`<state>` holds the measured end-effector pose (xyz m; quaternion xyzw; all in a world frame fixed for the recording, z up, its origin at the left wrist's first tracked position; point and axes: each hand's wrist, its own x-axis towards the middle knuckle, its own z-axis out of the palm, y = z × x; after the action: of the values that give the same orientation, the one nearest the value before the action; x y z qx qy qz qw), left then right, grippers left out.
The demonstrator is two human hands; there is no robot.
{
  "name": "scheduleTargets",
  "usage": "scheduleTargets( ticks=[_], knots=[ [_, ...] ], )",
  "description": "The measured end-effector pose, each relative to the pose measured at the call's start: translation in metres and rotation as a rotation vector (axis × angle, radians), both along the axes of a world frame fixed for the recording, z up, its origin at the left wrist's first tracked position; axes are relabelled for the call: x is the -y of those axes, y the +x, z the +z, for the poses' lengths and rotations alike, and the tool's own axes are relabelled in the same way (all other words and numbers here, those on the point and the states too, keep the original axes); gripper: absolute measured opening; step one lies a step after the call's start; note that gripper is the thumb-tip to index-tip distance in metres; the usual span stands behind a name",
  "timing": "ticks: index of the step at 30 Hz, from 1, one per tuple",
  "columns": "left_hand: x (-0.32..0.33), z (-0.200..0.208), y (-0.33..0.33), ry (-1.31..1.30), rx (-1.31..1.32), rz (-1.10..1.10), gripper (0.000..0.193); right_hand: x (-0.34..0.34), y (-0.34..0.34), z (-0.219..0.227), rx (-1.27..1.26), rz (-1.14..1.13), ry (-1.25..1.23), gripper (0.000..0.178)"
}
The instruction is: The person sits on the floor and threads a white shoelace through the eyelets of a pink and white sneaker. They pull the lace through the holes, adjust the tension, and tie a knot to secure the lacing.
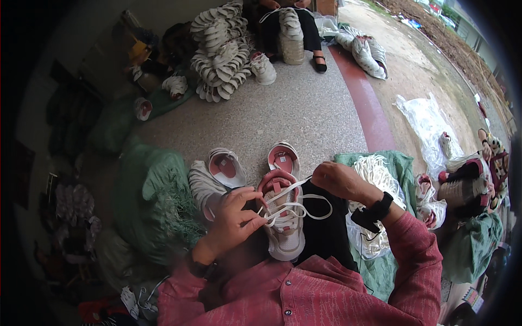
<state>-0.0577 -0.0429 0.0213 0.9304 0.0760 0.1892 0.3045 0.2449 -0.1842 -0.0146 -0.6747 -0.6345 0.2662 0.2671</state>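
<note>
A white and beige sneaker [286, 244] with a pinkish-red lining rests between my knees, toe toward me. A white shoelace [321, 217] runs across its tongue and stands out in loose loops on the right. My left hand [235, 220] is at the shoe's left eyelets, thumb and fingers closed on the lace. Up by the shoe's collar on the right, my right hand [338, 180] pinches the lace, drawn taut toward it; a small dark tip shows at its fingers. Just beyond stands a second shoe upper [284, 157], and nested uppers [205, 179] lie to the left.
White laces [375, 174] are heaped on a green sack [399, 163] at my right. A bulging green sack [157, 190] stands left. Farther off are a tall stack of shoes [220, 54] and a seated person [312, 32] handling a lace. More people with shoes sit right.
</note>
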Motion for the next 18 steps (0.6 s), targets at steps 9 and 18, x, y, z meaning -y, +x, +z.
scheduleTargets(
  ticks=[9, 18],
  knots=[
    [-0.012, -0.027, 0.080, -0.175, -0.114, -0.118, 0.013, 0.000, -0.032, -0.008, -0.453, -0.049, -0.296, 0.026],
    [-0.006, -0.049, 0.089, -0.268, -0.115, -0.038, 0.009, -0.002, -0.036, -0.019, -0.858, -0.243, -0.487, 0.020]
  ],
)
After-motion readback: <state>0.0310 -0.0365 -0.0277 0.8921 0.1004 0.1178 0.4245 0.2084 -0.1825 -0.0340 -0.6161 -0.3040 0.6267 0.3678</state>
